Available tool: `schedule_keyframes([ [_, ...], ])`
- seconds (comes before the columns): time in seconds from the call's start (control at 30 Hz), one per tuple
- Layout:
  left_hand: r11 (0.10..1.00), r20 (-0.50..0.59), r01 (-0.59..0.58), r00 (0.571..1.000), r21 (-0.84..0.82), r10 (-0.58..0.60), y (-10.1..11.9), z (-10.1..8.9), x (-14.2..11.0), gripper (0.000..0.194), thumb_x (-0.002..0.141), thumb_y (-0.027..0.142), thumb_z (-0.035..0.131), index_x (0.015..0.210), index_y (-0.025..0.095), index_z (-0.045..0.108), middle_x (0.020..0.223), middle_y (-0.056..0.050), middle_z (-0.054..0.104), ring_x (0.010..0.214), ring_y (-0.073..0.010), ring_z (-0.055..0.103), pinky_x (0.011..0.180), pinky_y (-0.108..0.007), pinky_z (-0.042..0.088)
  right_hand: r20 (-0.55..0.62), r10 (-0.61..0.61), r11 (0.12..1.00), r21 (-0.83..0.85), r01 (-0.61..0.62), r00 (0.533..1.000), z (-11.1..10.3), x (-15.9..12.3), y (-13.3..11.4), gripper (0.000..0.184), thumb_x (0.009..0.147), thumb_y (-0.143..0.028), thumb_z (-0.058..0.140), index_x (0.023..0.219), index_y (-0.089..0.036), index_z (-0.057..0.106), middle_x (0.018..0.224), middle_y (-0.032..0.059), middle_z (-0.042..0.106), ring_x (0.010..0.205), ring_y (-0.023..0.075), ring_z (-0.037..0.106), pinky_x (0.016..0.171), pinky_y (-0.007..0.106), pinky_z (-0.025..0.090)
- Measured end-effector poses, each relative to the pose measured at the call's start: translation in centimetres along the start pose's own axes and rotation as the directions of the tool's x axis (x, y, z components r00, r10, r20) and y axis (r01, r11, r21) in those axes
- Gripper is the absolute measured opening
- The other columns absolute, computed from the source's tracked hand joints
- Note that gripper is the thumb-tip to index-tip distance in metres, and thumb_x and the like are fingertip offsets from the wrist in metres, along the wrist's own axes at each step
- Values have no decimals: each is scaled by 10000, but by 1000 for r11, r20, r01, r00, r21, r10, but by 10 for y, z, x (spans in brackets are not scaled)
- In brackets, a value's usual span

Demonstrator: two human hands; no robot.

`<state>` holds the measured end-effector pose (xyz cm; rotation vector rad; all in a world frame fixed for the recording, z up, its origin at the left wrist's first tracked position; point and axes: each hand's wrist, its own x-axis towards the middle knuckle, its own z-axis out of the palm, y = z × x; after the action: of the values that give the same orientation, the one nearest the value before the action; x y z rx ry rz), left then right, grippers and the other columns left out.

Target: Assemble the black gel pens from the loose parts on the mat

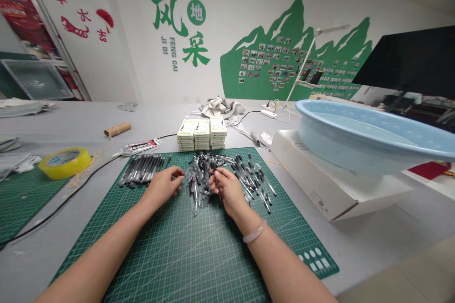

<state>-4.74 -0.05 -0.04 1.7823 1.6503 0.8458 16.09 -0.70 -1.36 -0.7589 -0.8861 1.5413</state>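
Observation:
My right hand (227,188) is closed, its thumb and fingertips pinching a slim dark pen (214,169) over the middle of the green cutting mat (185,255). Curled fingers show on my left hand (166,182); whether something small sits between its fingertips is hidden. Between the two hands lies a loose heap of black and clear pen parts (199,175). To the right, clear pens with black ends (254,180) are scattered. A row of pens (142,169) lies side by side left of my left hand.
Stacked small white-and-green boxes (202,135) stand behind the heap. At right, a blue basin (341,139) rests on a white carton (313,180). Yellow tape (66,163), a wooden cylinder (117,129) and a plastic packet (140,147) lie at left, near a black cable (76,193).

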Motion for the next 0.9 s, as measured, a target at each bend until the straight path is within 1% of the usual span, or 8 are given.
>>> schedule_keyframes([
  [0.13, 991, 48, -52, 997, -124, 58, 22, 11, -8, 297, 798, 447, 519, 880, 188, 641, 657, 2, 634, 539, -151, 581, 498, -245, 449, 39, 58, 998, 27, -59, 998, 7, -7, -1, 244, 727, -329, 721, 870, -156, 626, 746, 43, 681, 626, 113, 594, 577, 219, 459],
  [0.23, 958, 125, -51, 988, -281, 89, 31, 26, -13, 307, 792, 453, 542, 899, 178, 627, 697, -3, 631, 567, -148, 580, 477, -233, 439, 2, 44, 992, 118, -44, 999, 10, -10, -3, 257, 658, -276, 783, 843, -173, 636, 867, 37, 693, 785, 135, 628, 713, 247, 489],
  [0.4, 941, 166, -68, 978, -332, 130, 40, 44, -24, 311, 778, 447, 572, 930, 180, 624, 789, -22, 660, 605, -154, 597, 471, -229, 433, -19, 14, 986, 166, -11, 1000, 8, -10, -8, 203, 648, -235, 792, 807, -185, 675, 929, 22, 694, 744, 99, 594, 692, 213, 464],
  [0.5, 955, 160, -121, 973, -270, 168, 48, 41, -28, 272, 796, 420, 554, 897, 183, 642, 725, -7, 653, 578, -143, 575, 512, -235, 437, 20, 9, 985, 170, -12, 1000, 9, -10, -10, 206, 658, -243, 785, 832, -186, 690, 896, 15, 681, 696, 90, 570, 673, 217, 456],
  [0.6, 980, 100, -150, 981, -132, 164, 46, 20, -22, 282, 805, 441, 539, 875, 193, 654, 724, -5, 668, 614, -157, 591, 579, -252, 452, 13, 10, 994, 108, -11, 1000, 9, -11, -11, 332, 676, -283, 771, 983, -197, 681, 787, 6, 657, 671, 98, 561, 642, 223, 436],
  [0.7, 983, -112, -96, 987, 158, 115, 22, -19, -9, 283, 804, 434, 536, 912, 210, 671, 865, -27, 710, 795, -199, 635, 726, -284, 459, -29, 1, 1000, 5, -1, 1000, 7, -9, -10, 345, 705, -346, 732, 1001, -183, 664, 704, 6, 636, 630, 110, 541, 581, 227, 394],
  [0.8, 903, -309, 161, 950, 399, -33, -18, -59, 3, 326, 800, 422, 514, 985, 202, 668, 910, -67, 719, 833, -250, 641, 730, -326, 450, -64, -38, 996, -79, 33, 997, 5, -6, -8, 276, 720, -362, 690, 917, -170, 662, 664, 5, 619, 595, 115, 512, 538, 231, 350],
  [0.9, 787, -389, 309, 916, 535, -95, -54, -83, 7, 379, 818, 434, 456, 995, 174, 669, 949, -127, 713, 883, -315, 636, 742, -373, 450, -97, -74, 990, -123, 62, 993, 2, -4, -8, 237, 710, -334, 671, 874, -163, 654, 643, -1, 604, 576, 113, 490, 532, 232, 332],
])
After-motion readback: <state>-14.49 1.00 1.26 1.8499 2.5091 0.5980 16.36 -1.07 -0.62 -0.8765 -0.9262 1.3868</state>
